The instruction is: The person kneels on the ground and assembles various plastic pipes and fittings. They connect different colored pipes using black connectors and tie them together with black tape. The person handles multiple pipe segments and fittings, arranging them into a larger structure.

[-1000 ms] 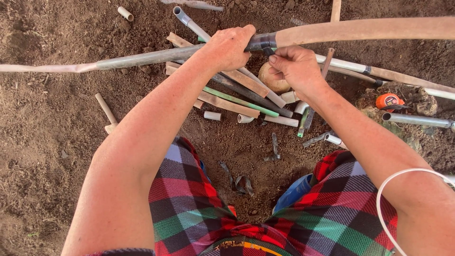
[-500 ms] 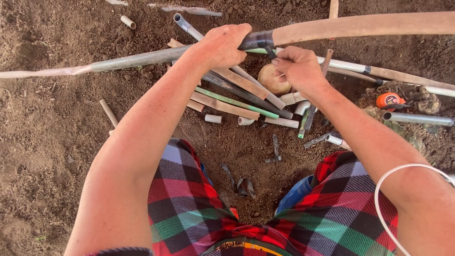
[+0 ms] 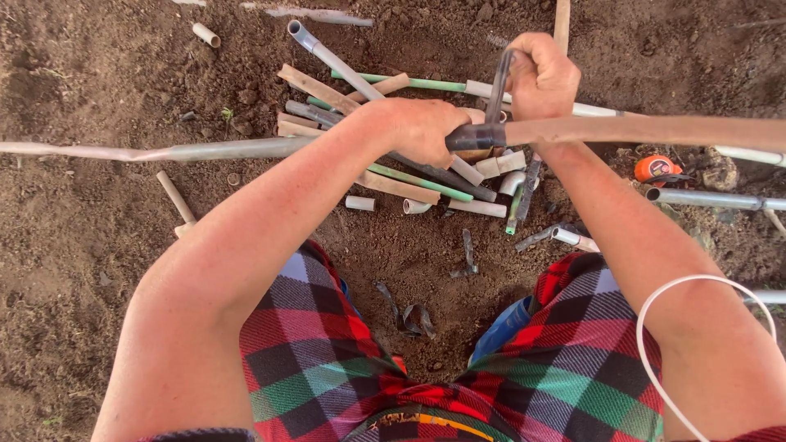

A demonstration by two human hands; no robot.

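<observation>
Ground: bare brown soil (image 3: 98, 270), strewn with pipe offcuts (image 3: 409, 184).
Pipe (image 3: 246, 149): long, dusty, running left to right, above the offcuts.
Left hand (image 3: 422, 131): closed round the pipe's dark joint.
Right hand (image 3: 540, 78): fist pinching a dark strip (image 3: 498, 90).

Bare brown soil (image 3: 98, 270) is lying all around in even daylight, with pipe offcuts (image 3: 409, 184) scattering across it.

No packages, labels, signs or screens anywhere here; only bare dirt and scattered pipe pieces.
</observation>
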